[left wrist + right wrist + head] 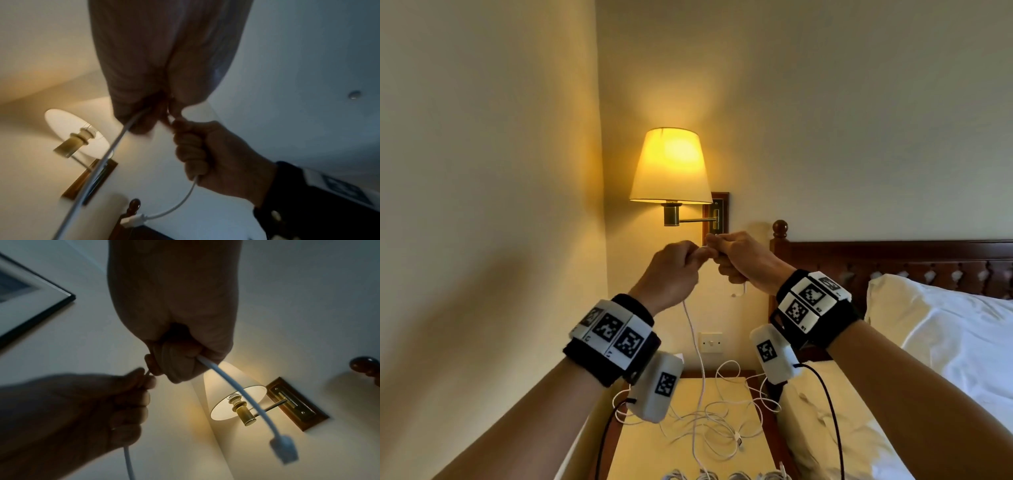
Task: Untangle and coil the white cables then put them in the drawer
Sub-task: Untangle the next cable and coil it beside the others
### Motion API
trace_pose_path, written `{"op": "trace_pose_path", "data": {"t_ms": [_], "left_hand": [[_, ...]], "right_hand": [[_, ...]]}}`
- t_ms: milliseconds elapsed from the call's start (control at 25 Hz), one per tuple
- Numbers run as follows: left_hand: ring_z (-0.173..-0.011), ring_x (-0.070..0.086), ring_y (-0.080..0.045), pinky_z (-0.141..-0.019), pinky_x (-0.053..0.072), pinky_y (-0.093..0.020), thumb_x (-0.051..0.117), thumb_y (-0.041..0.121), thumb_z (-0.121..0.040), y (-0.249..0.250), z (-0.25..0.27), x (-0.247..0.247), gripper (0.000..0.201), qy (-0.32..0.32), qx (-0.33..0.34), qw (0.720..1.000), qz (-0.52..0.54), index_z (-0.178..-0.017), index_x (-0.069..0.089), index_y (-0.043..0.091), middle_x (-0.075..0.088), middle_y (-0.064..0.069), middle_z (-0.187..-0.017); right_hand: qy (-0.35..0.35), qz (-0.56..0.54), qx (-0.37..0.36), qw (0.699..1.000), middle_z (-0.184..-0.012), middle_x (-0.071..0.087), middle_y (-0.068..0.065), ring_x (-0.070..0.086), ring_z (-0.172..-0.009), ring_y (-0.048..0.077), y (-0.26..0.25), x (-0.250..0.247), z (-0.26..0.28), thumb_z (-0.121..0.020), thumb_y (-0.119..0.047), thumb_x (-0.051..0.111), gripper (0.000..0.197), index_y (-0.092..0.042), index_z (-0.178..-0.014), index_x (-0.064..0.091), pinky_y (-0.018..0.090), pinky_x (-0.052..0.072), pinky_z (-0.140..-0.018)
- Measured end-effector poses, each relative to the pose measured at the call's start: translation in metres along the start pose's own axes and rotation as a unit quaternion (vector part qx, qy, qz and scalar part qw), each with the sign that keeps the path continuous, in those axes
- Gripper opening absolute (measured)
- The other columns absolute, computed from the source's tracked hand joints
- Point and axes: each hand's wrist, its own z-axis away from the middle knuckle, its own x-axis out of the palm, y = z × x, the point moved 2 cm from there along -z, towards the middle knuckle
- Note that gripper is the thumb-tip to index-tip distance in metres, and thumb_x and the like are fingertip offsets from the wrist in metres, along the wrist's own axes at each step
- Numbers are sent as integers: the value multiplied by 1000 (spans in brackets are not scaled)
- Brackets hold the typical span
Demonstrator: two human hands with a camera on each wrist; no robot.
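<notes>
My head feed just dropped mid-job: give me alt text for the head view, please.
Both hands, the left hand and right hand, are raised before a lit wall lamp, pinching one white cable between them. It trails down to a tangle of white cables on the nightstand, beside a bed pillow.
</notes>
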Motion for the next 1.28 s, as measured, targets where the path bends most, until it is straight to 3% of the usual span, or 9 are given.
{"op": "trace_pose_path", "data": {"t_ms": [80,200,360,640,760,880,1040,1160,1280], "left_hand": [[-75,53,-15,-61,35,-22,45,18,-100,-4,-2,-3,24,77,24,996,-23,-88,65,11,61,1,-82],[-77,51,-15,-66,32,-23,48,14,-99,-30,-6,-22,24,172,-27,984,-29,-83,67,11,60,2,-81],[-73,50,-15,-67,32,-24,48,17,-99,-40,-7,-20,27,182,-48,982,-22,-79,64,13,58,4,-73],[-51,42,-5,-48,29,-16,45,22,-101,-45,-5,-16,26,162,6,987,21,-83,63,16,49,8,-60],[-52,41,-12,-53,34,-24,43,23,-101,-62,7,7,27,80,6,995,62,-84,63,17,50,-1,-63],[-51,41,-11,-48,35,-25,41,27,-102,-82,37,38,32,-48,-122,980,148,-78,58,15,49,0,-66],[-42,32,-7,-42,29,-19,40,42,-100,-41,56,48,44,-303,-131,941,75,-63,50,20,40,9,-51],[-43,35,-4,-49,34,-16,43,36,-100,2,31,20,42,-169,29,984,42,-62,51,20,41,9,-50],[-47,45,-3,-52,35,-11,48,31,-99,17,10,-4,39,-4,138,990,9,-60,48,29,45,11,-51]], "right_hand": [[-7,-26,11,1000,-56,33,-5,25,-45,8,2,-2,4,-105,-34,35,38,-16,-75,51,20,21,-41],[-7,-88,43,995,-56,32,-5,23,-47,9,11,-9,16,-105,-34,33,40,-18,-73,50,20,20,-41],[-23,-170,48,984,-57,30,-5,23,-47,9,18,-6,21,-106,-33,32,39,-17,-74,50,20,21,-41],[-134,-322,3,937,-62,43,-1,39,-54,10,20,0,23,-105,-17,30,31,-9,-91,57,22,39,-55],[-66,-374,-36,925,-62,43,-2,39,-53,9,15,-6,20,-105,-18,28,33,-10,-90,56,22,39,-55],[32,-411,-49,910,-65,51,-1,47,-55,8,11,-24,17,-106,-20,27,36,-11,-87,56,19,45,-54],[75,-243,-25,967,-82,70,10,69,-74,20,18,-24,16,-105,-19,35,33,-5,-91,61,27,56,-67],[70,-114,-30,991,-81,72,11,71,-76,23,26,-12,19,-103,-14,38,29,2,-97,62,27,58,-67],[54,-74,-61,994,-79,72,9,71,-73,21,25,-10,23,-104,-14,36,31,2,-101,63,26,58,-67]]}}
